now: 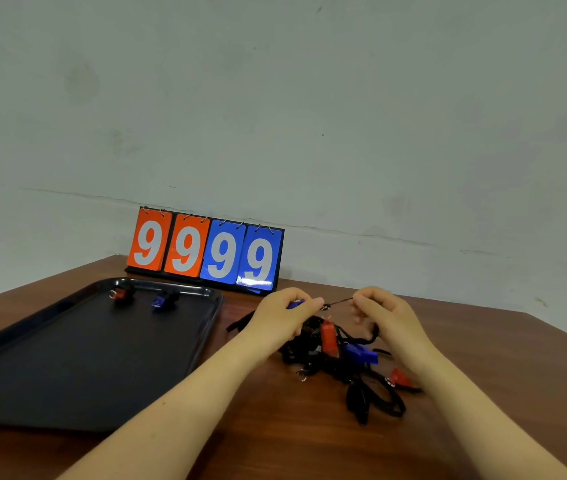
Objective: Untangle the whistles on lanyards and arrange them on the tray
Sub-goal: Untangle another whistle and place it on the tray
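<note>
Left hand pinches a blue whistle; right hand pinches its lanyard cord taut above the tangle on the desk. Untangling underway; next, probably, freeing it onto the tray.

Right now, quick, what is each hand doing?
Left hand: curled round a small blue plastic whistle.
Right hand: pinching the thin black lanyard cord stretched from that whistle.

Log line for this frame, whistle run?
left hand holds blue whistle | right hand pinches cord | tray: two whistles | rest tangled
</note>
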Action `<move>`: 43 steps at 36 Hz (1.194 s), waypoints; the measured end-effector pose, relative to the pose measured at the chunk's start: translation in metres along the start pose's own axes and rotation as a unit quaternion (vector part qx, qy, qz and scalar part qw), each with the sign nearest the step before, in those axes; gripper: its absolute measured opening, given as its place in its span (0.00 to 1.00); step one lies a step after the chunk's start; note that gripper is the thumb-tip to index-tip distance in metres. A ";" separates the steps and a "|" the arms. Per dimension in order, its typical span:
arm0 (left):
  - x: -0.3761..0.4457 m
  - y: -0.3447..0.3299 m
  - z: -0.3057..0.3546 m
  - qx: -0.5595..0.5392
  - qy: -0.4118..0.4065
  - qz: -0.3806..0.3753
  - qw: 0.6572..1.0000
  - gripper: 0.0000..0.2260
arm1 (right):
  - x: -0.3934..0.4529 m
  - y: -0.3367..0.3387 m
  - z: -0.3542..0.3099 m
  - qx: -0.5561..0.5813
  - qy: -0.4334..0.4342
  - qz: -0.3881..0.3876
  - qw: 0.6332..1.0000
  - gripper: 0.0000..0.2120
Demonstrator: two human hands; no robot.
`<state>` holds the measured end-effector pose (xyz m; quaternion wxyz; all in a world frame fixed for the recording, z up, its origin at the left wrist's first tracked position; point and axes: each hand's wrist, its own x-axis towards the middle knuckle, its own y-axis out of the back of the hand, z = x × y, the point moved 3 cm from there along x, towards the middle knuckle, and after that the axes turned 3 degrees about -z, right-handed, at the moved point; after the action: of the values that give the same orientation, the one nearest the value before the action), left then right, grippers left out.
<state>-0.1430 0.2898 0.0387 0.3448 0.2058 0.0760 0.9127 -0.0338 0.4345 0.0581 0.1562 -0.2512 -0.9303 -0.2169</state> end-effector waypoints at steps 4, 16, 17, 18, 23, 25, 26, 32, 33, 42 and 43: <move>-0.002 0.000 0.007 -0.135 0.012 -0.033 0.990 0.09 | 0.001 -0.006 -0.001 0.205 -0.029 -0.016 0.978 0.10; -0.006 0.011 0.017 -0.195 -0.009 0.018 0.981 0.09 | 0.010 0.025 0.006 0.250 -0.006 0.133 0.959 0.09; -0.006 0.010 0.016 -0.169 -0.004 0.024 0.985 0.09 | 0.009 0.024 0.005 0.238 -0.002 0.137 0.962 0.09; -0.007 0.009 0.015 -0.138 -0.002 0.031 0.990 0.10 | 0.008 0.024 0.005 0.228 0.002 0.142 0.963 0.09; -0.007 0.005 0.012 -0.035 -0.021 0.026 0.999 0.08 | 0.006 0.032 0.006 0.158 -0.008 0.194 0.968 0.10; -0.007 0.002 0.013 -0.024 -0.027 0.011 0.999 0.07 | 0.007 0.035 0.009 0.042 -0.033 0.177 0.983 0.11; -0.007 0.001 0.014 -0.022 -0.029 0.007 0.999 0.07 | 0.008 0.034 0.011 -0.019 -0.041 0.154 0.987 0.12; -0.009 0.002 0.018 -0.054 -0.038 0.026 0.998 0.09 | 0.007 0.010 0.016 -0.353 0.010 0.052 0.934 0.09; -0.009 0.001 0.019 -0.055 -0.040 0.027 0.997 0.09 | 0.006 0.008 0.013 -0.346 0.034 0.059 0.936 0.11; -0.007 0.001 0.018 -0.039 -0.054 0.013 0.998 0.06 | -0.011 -0.032 -0.003 0.038 -0.044 -0.104 0.993 0.14; -0.008 0.000 0.018 -0.039 -0.052 0.011 0.998 0.05 | -0.008 -0.031 0.000 0.088 -0.051 -0.105 0.989 0.11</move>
<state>-0.1303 0.2844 0.0527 0.3462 0.2397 0.0200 0.9068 -0.0437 0.4069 0.0453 0.1060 -0.1481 -0.9737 -0.1366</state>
